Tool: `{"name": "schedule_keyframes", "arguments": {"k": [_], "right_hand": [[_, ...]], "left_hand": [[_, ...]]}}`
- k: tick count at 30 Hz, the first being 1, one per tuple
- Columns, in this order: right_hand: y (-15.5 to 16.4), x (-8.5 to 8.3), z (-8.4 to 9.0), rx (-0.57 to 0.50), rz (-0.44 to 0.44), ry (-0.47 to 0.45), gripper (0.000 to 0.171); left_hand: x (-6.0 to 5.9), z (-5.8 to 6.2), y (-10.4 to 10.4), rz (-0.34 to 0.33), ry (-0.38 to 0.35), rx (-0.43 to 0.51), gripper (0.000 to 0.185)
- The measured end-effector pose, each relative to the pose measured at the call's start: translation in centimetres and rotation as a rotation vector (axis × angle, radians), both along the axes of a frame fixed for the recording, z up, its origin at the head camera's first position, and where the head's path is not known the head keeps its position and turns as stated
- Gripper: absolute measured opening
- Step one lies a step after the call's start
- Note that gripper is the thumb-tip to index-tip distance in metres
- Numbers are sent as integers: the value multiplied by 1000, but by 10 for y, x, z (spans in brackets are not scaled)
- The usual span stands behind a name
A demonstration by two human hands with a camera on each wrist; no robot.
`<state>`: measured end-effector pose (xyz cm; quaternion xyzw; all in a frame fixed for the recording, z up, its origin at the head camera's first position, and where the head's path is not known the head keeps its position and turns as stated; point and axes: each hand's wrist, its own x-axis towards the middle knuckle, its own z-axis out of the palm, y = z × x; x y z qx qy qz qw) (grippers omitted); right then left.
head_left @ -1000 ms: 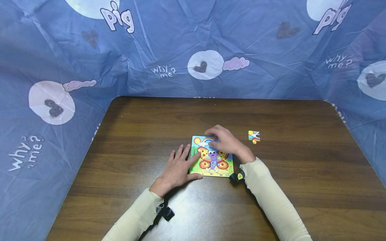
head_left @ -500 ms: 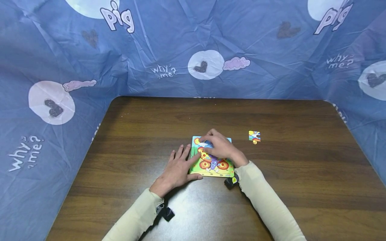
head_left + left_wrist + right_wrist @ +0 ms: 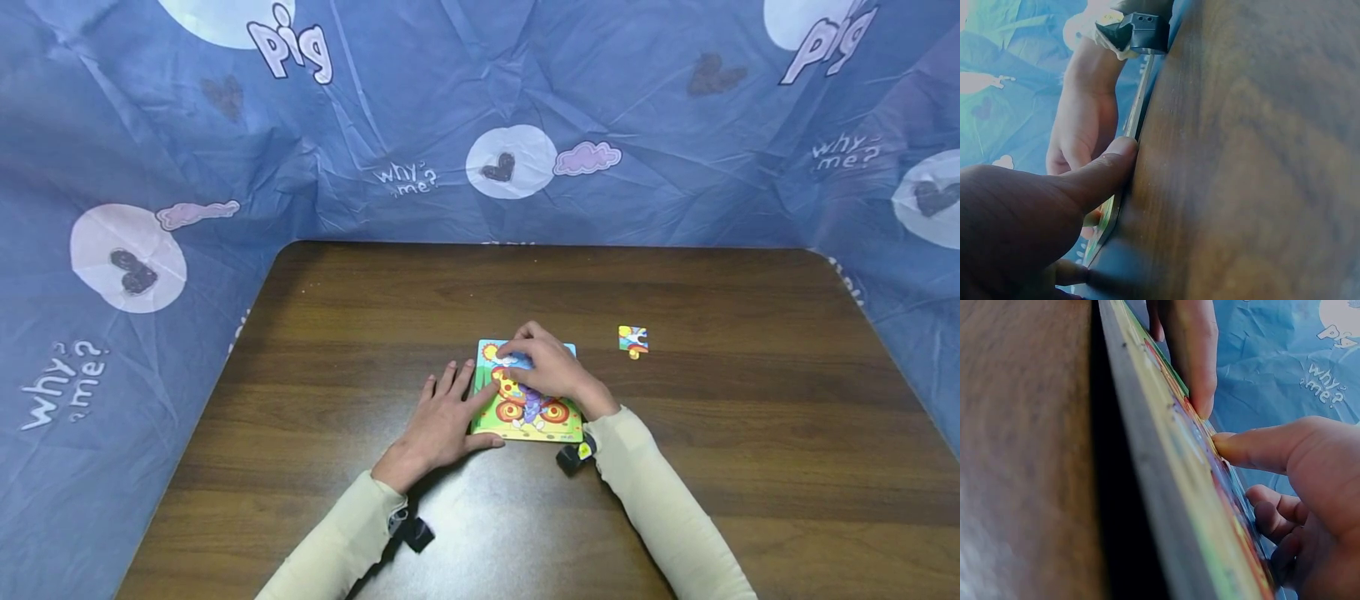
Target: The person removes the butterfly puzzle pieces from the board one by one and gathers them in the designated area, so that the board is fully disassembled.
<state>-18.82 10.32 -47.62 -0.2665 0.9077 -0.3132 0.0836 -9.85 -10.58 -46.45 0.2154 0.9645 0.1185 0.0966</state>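
Fingertips of our right hand [image 3: 551,367] are pressing down, bent, on the upper part of the puzzle board [image 3: 525,412], while our left hand [image 3: 442,417] is lying flat with fingers spread, bracing the board's left edge. We are leaving the loose puzzle piece [image 3: 633,340] on the table [image 3: 712,433], well off to the right, nearer our right hand.

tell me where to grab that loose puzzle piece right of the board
Take the loose piece by its two opposite straight edges, coming down from above with the right hand, which is nearer. It lies flat on the table, apart from the board, with bare wood all round. Being thin, it may be easier to pinch once slid or tipped up; the small tab on its near edge is too little to hold.
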Motion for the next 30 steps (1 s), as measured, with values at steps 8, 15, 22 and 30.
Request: {"name": "schedule_keyframes", "arguments": {"k": [8, 15, 22, 30], "right_hand": [[2, -1, 1, 1, -21, -15, 29], [-2, -4, 1, 59, -20, 34, 30], [-1, -5, -1, 49, -34, 19, 28], [3, -5, 0, 7, -30, -9, 32]], "left_hand": [[0, 1, 1, -1, -1, -9, 79], [0, 2, 0, -1, -6, -4, 79], [-1, 2, 1, 0, -1, -13, 79], [0, 2, 1, 0, 1, -7, 78]]}}
